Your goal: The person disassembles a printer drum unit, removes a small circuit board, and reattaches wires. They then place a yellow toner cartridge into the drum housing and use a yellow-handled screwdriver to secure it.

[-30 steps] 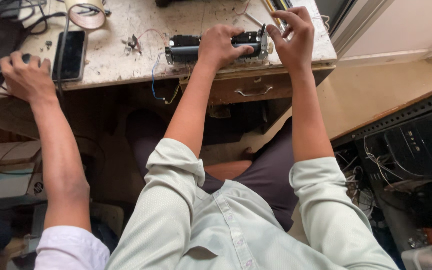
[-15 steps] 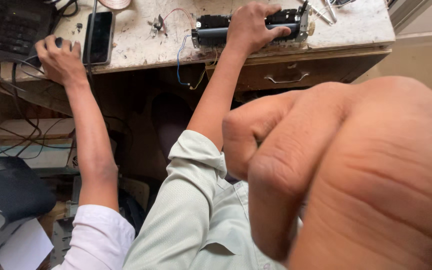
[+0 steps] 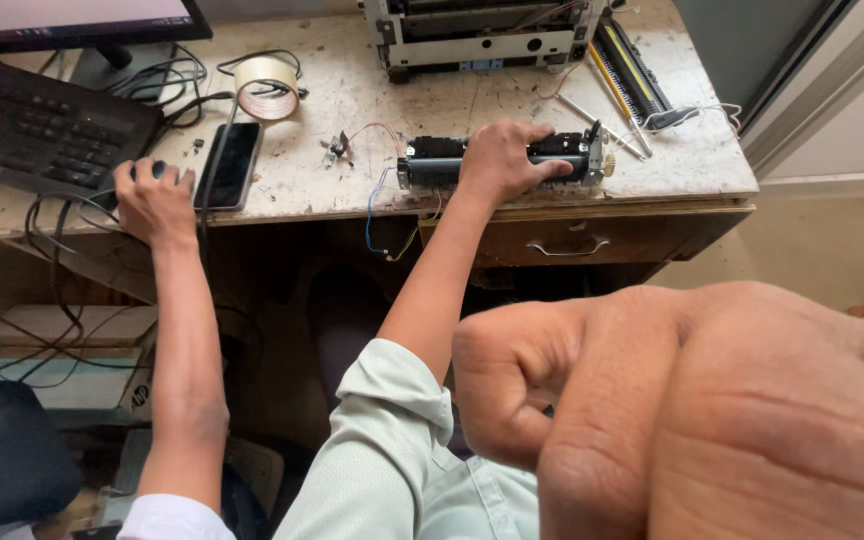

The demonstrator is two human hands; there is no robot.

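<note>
the left hand point(image 3: 507, 160) is clamped over the black fuser unit point(image 3: 500, 160) on the desk point(image 3: 352, 100). the right hand point(image 3: 712, 410) is a closed, empty fist right up by the camera.

The person's left hand point(image 3: 507, 160) grips a black roller unit point(image 3: 500, 160) on the desk point(image 3: 352, 190), their right hand point(image 3: 712, 420) is a fist close to the camera, and another person's hand point(image 3: 155, 200) covers a mouse beside a phone point(image 3: 227, 165) and keyboard point(image 3: 37, 130).

Cluttered desk point(image 3: 352, 190): keyboard point(image 3: 32, 130), phone point(image 3: 228, 165), tape roll point(image 3: 267, 88)
</note>
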